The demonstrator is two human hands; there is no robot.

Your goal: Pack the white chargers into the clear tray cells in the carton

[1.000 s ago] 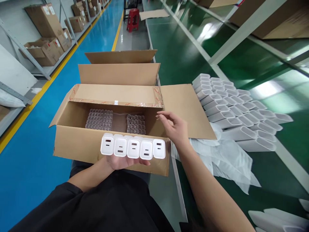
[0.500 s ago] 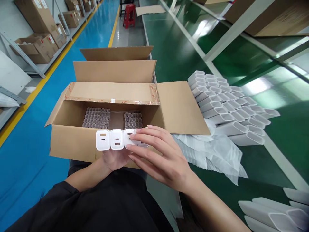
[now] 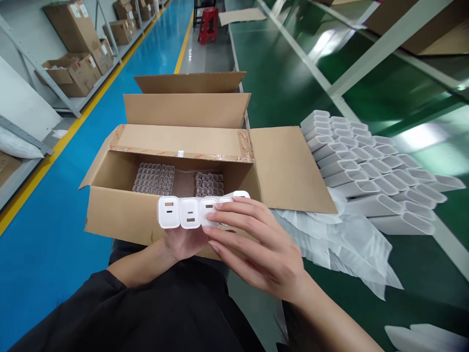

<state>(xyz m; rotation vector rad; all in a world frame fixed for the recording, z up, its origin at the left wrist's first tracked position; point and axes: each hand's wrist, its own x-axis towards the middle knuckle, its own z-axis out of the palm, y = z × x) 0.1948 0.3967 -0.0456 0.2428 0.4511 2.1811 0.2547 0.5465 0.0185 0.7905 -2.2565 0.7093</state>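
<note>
**While the left hand (image 3: 185,243) bears a row of white casings (image 3: 169,212), the right hand (image 3: 262,244) covers its far end**

As the row lies across the left hand, at the near wall of an open carton (image 3: 120,210), its slotted end faces point toward the wearer. The left palm is turned up beneath the casings, holding them from below; how far its fingers curl is hidden. The right hand is spread loosely, fingers nearly straight, tips at the third casing — whether it grips or merely touches, I cannot tell.

Inside the carton stand two blocks of small pale pieces, a left block (image 3: 154,178) and a right block (image 3: 209,184), with a gap between. On the green table (image 3: 330,308) to the right, white sleeves (image 3: 370,171) are stacked beside crumpled translucent sheeting (image 3: 351,244).
</note>
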